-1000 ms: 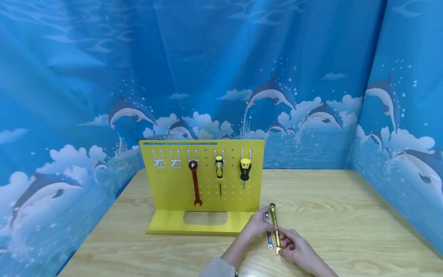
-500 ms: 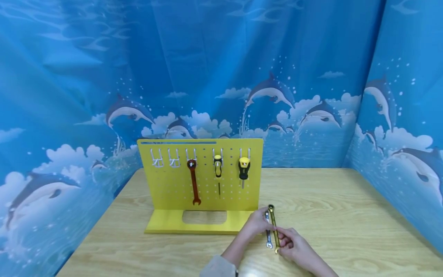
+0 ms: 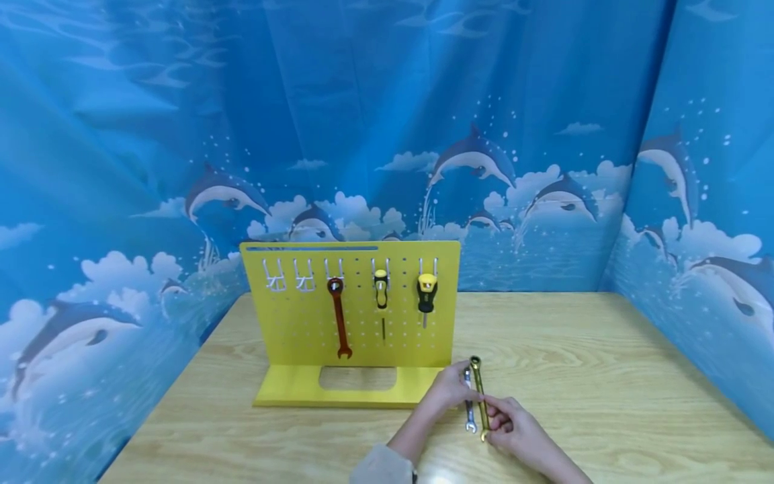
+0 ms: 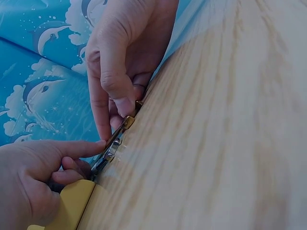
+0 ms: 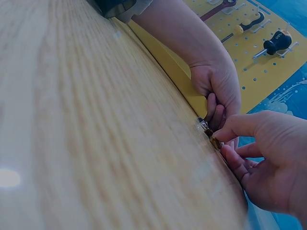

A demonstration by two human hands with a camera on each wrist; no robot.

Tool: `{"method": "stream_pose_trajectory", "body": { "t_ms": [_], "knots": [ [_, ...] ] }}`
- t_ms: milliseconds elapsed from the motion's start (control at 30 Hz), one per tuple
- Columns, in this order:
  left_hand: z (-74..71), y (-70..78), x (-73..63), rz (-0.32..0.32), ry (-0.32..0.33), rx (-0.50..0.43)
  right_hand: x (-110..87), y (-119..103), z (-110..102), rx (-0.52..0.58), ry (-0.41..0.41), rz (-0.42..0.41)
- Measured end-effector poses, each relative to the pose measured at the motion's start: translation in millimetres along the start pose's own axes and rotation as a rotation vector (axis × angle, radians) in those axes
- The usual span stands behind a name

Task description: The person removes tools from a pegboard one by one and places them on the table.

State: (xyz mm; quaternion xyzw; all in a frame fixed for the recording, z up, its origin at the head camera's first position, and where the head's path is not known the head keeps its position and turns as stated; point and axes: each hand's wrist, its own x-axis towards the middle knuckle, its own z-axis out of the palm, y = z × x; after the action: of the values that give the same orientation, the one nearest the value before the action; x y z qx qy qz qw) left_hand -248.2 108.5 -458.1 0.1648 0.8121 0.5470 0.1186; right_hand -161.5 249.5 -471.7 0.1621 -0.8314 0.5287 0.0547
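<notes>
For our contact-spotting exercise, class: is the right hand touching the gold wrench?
Touching. The right wrist view shows it: the right hand pinches the gold wrench near one end.

A person's left hand [image 3: 449, 390] holds a silver wrench [image 3: 469, 413], thumb across it, while the right hand [image 3: 512, 425] pinches the gold combination wrench [image 3: 480, 384] just beside it. Left of them on the wood-grain table [image 3: 580, 363] stands a yellow pegboard [image 3: 296, 326], its hooks [image 3: 276, 277] bearing a red combination wrench [image 3: 340, 319] and two yellow-and-black screwdrivers [image 3: 426, 296]. Behind hangs a blue dolphin-print backdrop [image 3: 363, 101].
</notes>
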Motion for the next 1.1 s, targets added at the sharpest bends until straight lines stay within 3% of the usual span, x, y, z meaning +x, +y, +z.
{"method": "stream_pose_trajectory", "body": {
  "t_ms": [700, 833, 967, 1100],
  "knots": [
    [0.2, -1.0, 1.5, 0.002, 0.012, 0.009, 0.8, -5.3, 0.0, -0.004, 0.0, 0.047],
    [-0.5, -0.7, 0.6, 0.014, 0.027, 0.027, 1.8, -8.9, 0.8, -0.005, 0.038, 0.138],
    [1.1, -1.7, 0.7, 0.075, 0.08, 0.048, 2.8, -14.2, 0.3, 0.031, 0.126, 0.248],
    [0.9, -2.3, 1.2, 0.113, 0.113, -0.027, 3.8, -22.4, -2.0, 0.075, 0.209, 0.289]
  ]
}}
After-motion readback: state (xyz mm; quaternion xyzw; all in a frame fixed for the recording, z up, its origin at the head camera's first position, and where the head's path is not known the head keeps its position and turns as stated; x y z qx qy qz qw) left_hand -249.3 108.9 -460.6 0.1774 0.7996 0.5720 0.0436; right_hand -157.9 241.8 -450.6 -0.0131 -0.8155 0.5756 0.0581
